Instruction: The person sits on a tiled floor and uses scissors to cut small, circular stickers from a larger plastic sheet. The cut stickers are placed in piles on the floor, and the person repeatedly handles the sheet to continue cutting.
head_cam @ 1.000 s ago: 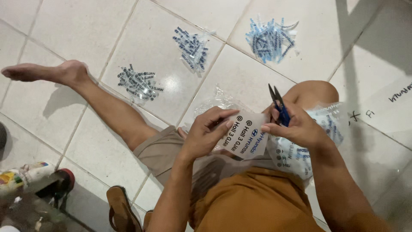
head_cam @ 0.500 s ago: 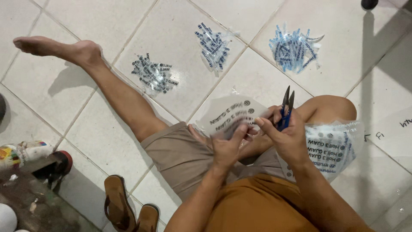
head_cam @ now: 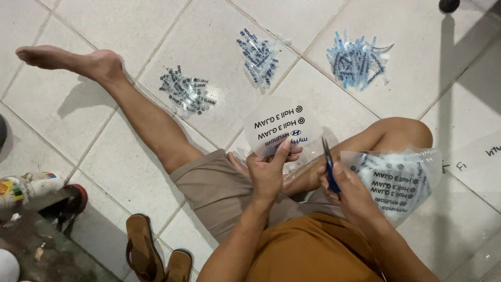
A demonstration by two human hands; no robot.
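Scissors (head_cam: 328, 166) with blue handles sit in my right hand (head_cam: 348, 194), fingers curled shut around the grips, blades pointing up and away from my lap; I cannot tell if the blades are parted. My left hand (head_cam: 270, 172) pinches the near edge of a clear printed plastic sheet (head_cam: 282, 127), thumb on top and fingers under, holding it lifted off the tiled floor (head_cam: 104, 26) just beside the blades, I judge so the edge stays taut and reachable. A stack of uncut printed sheets (head_cam: 396, 180) leans against my right knee, next to the scissor hand, likely kept there for easy picking. Three piles of cut strips lie on the tiles beyond my legs: one dark-printed pile (head_cam: 186, 92) near my outstretched left leg, a second pile (head_cam: 259, 54) further along a grout line, and a light blue pile (head_cam: 356, 60) toward the floor's far right part. They are well apart from each other, apparently sorted by print. Brown sandals (head_cam: 154, 253) rest at the near edge of the floor, beside my left hip.
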